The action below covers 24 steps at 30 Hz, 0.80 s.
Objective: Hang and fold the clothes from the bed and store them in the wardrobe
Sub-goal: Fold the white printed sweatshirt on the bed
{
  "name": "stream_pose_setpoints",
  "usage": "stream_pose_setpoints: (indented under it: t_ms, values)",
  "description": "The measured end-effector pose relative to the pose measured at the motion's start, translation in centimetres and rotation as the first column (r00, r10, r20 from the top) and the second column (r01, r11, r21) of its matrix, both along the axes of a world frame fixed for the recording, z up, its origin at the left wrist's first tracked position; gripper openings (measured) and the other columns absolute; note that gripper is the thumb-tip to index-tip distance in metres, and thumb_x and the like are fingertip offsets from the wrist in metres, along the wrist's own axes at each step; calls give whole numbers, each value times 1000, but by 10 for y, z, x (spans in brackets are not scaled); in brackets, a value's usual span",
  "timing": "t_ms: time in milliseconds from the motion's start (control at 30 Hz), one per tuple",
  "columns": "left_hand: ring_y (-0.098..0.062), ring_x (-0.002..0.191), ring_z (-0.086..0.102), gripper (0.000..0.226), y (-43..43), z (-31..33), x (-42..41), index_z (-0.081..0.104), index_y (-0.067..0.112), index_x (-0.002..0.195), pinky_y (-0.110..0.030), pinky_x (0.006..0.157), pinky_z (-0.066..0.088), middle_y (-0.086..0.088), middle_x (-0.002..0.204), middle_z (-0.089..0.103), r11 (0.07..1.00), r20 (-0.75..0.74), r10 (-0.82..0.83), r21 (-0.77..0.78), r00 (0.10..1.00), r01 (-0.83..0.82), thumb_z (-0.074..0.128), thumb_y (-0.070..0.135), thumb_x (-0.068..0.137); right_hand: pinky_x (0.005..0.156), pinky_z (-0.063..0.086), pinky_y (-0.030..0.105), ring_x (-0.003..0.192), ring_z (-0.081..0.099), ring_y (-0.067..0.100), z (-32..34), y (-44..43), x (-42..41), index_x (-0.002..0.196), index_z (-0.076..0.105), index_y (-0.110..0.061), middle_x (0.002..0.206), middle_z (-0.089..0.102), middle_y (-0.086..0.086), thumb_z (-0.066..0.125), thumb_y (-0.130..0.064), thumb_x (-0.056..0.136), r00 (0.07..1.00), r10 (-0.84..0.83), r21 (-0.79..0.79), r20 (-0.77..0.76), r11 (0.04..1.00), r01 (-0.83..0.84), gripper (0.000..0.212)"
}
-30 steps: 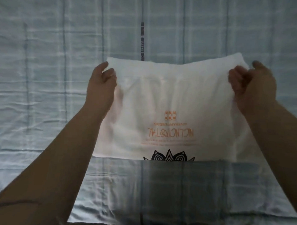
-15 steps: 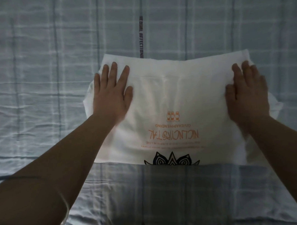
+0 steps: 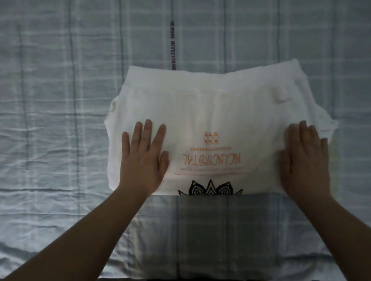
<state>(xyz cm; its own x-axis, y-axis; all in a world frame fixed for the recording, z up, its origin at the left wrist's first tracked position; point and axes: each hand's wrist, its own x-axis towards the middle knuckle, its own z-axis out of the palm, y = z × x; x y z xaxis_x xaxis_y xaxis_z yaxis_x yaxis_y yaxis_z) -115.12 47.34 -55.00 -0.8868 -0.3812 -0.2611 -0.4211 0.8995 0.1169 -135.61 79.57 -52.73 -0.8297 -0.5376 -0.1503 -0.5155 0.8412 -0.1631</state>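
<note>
Head view shows a white T-shirt lying folded on the bed, in the middle of the picture. Its printed side faces up: orange letters and three small orange figures sit near the centre, upside down from this side, and a dark pointed drawing is cut by the near fold edge. A bit of white cloth sticks out at the left side and another at the right side of the fold, and a small bump shows near the upper right part.

The left hand lies flat on the left part of the T-shirt, palm down, fingers straight and a little spread, thumb toward the print. The right hand lies flat on the right part, also palm down with straight fingers kept close together; it looks a little blurred. Both bare forearms come in from the bottom corners.

Under the shirt is a checked bedsheet in pale blue and white, with fine wrinkles. A dark strip with lettering runs away from the far edge of the shirt.
</note>
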Motion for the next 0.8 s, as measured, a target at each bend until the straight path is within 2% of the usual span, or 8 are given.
stream_pose_setpoints:
  t_ms: [100,267,400,500,567,633,733,800]
  values:
    - [-30,154,2,62,3,-14,1,10,27,159,-56,122,5,-12,166,11,999,26,7,-33,1000,-6,17,49,102,119,16,57,147,23,39,-14,8,5,153,28,-4,159,28,22,33,-30,97,998,-60,66,32,996,58,62]
    - [-29,154,2,62,6,-10,-5,14,26,159,-57,122,6,-12,166,11,999,28,26,-21,999,-26,22,46,101,119,17,55,147,26,39,-18,9,2,153,31,-5,158,30,22,35,-32,96,996,-69,-12,56,998,69,63]
    - [-33,152,10,56,15,12,-19,38,14,148,-55,122,8,-16,159,30,996,-77,81,30,994,-79,36,38,98,119,24,51,145,30,35,-2,14,1,145,44,-1,154,38,21,44,-25,95,987,-120,-246,109,959,144,55]
    - [-32,142,31,39,34,32,-62,58,8,127,-46,121,21,-14,139,53,995,-262,-22,92,965,48,45,23,92,117,28,40,138,39,33,10,22,3,134,53,-3,144,49,17,52,-16,90,947,-300,-371,119,871,322,46]
    - [-26,125,44,32,57,44,-100,62,9,117,-35,113,32,-9,122,62,982,-334,-44,160,942,102,48,16,88,110,30,35,127,45,34,15,29,7,131,53,-5,135,53,16,56,-11,86,881,-443,-380,165,796,471,45]
    - [-23,112,49,30,87,55,-141,63,11,116,-32,99,41,-6,113,63,963,-328,-9,253,945,97,50,12,88,103,34,38,117,49,37,17,36,11,129,54,-5,127,55,19,61,-5,83,798,-555,-339,234,723,602,46]
    - [-22,97,55,24,131,61,-202,59,17,114,-37,80,48,-2,104,61,920,-210,20,386,978,64,50,16,92,99,40,46,111,51,40,16,48,17,124,56,-1,118,57,22,67,-7,81,684,-646,-264,338,632,728,45]
    - [-21,87,57,18,158,61,-239,55,19,110,-33,72,43,0,95,59,893,-145,14,447,989,53,48,21,94,97,41,47,109,51,40,13,55,23,122,58,-3,115,58,20,72,-11,80,641,-666,-183,382,626,758,45]
